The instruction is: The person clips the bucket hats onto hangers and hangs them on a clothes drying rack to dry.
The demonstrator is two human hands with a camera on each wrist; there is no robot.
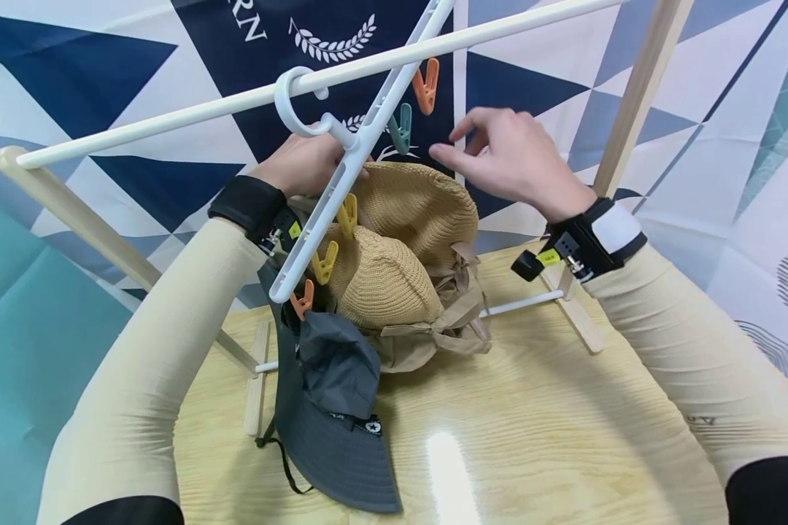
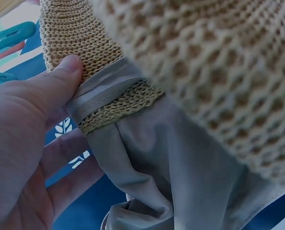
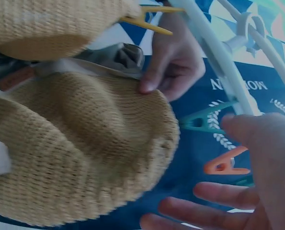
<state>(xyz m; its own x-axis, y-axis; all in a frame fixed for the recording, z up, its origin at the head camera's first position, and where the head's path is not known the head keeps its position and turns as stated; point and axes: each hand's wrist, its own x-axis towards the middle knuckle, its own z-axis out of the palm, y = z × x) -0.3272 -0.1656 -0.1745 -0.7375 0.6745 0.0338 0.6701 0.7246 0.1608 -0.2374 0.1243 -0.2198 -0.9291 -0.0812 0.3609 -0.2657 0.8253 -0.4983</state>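
Note:
My left hand (image 1: pixel 308 164), partly behind the hanger, pinches the edge of a tan knitted sun hat (image 1: pixel 427 204). In the left wrist view the thumb lies on the knit beside a grey-beige cloth band (image 2: pixel 108 84). My right hand (image 1: pixel 512 157) is raised to the right of the hanger, holding nothing, its fingers apart and loosely bent. Near it a green clip (image 1: pixel 403 130) and an orange clip (image 1: pixel 427 86) hang from the white hanger (image 1: pixel 328 204). A second tan knitted hat (image 1: pixel 387 284) hangs in front by a yellow clip (image 1: pixel 348 215).
A dark grey bucket hat (image 1: pixel 335 430) hangs at the hanger's near end by an orange clip (image 1: pixel 303 299), its brim low over the wooden table (image 1: pixel 532 430). The hanger hooks over a white rail (image 1: pixel 197 113) between wooden posts (image 1: pixel 643 95). Patterned cloth (image 1: pixel 532 80) hangs behind.

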